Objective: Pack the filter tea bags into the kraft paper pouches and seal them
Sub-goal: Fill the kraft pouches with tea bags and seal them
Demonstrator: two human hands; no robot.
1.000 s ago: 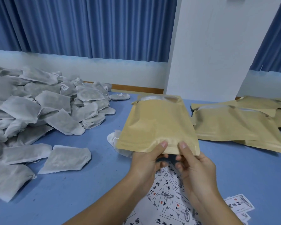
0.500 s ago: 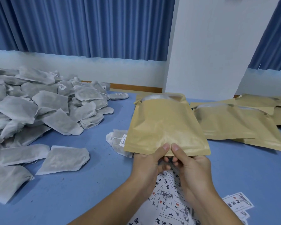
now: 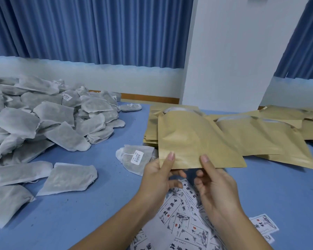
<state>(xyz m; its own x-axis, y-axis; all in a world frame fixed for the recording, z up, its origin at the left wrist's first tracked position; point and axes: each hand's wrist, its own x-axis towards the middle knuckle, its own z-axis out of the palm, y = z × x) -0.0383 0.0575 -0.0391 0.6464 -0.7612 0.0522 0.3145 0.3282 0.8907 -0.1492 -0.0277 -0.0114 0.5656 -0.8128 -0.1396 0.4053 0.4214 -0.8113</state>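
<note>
Filter tea bags [image 3: 43, 120] lie in a wide grey-white heap that fills the left of the frame, on a blue table [image 3: 79, 213] that runs across the whole lower half. Behind the table, across the top of the frame, hang a blue curtain [image 3: 98, 29] and a white pillar [image 3: 233, 51]. At right centre several kraft paper pouches [image 3: 260, 138] lie overlapping on the table, their mouths turned to the far side.

In the middle of the frame is the held pouch [image 3: 192, 141], its bottom edge nearest the camera and its gaping mouth at the far end, where a pale lining shows. Both forearms reach up from the bottom edge. The left hand [image 3: 157, 179] pinches the pouch at its lower left corner, the thumb laid flat on the front face and the fingers curled underneath. The right hand [image 3: 215, 184] pinches the bottom edge near its middle in the same way, thumb on top and fingers bent below.

Under the wrists, at lower centre, lie printed label sheets [image 3: 181, 219] with black characters. Just left of the left hand lies a single tea bag [image 3: 132, 159] with a small white tag, apart from the heap.
</note>
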